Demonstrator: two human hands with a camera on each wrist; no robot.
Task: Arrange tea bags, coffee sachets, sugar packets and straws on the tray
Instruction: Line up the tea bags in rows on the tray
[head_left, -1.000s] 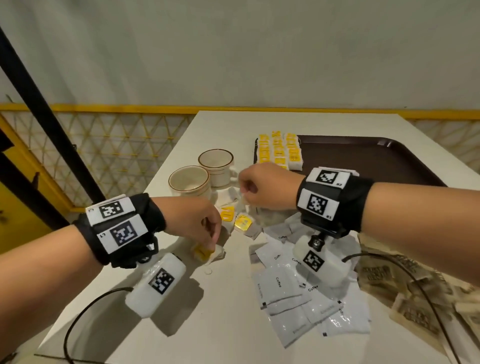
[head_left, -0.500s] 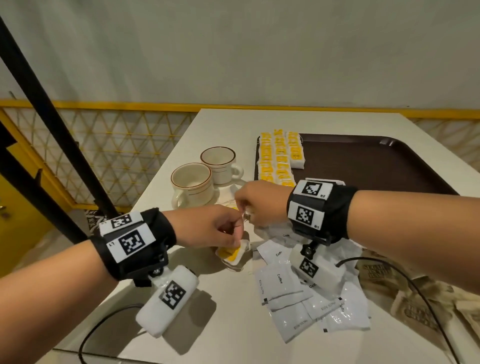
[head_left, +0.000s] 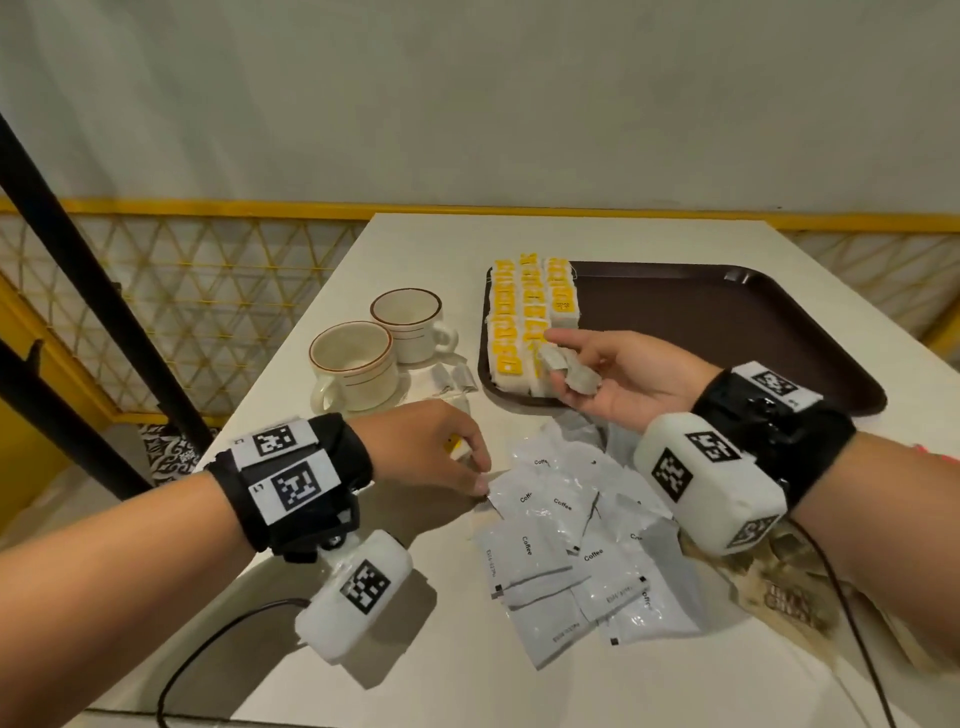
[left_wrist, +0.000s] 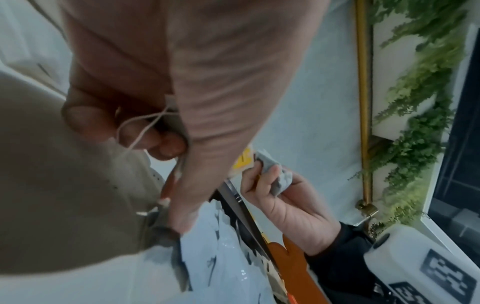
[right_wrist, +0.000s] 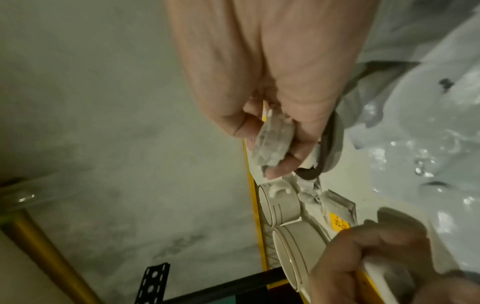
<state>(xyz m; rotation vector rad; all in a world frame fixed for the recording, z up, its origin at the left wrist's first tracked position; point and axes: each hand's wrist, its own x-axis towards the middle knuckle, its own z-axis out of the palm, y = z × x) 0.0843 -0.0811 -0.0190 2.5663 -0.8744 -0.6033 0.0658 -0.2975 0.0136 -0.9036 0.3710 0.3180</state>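
While right hand (head_left: 618, 382) pinched tea bags (head_left: 569, 371) by tray (head_left: 727, 332), I feared spill; left hand (head_left: 441, 452) gripped tea bag (head_left: 457, 447), string could snag.

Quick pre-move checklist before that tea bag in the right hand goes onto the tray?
1. Right hand holds tea bag: ok.
2. Tray has bare room beside the tea bag rows: ok.
3. Held bag's string free of tangles: cannot tell.
4. Left hand out of the path, low by the coffee sachets: ok.
5. Cups stand off the tray, left of it: ok.
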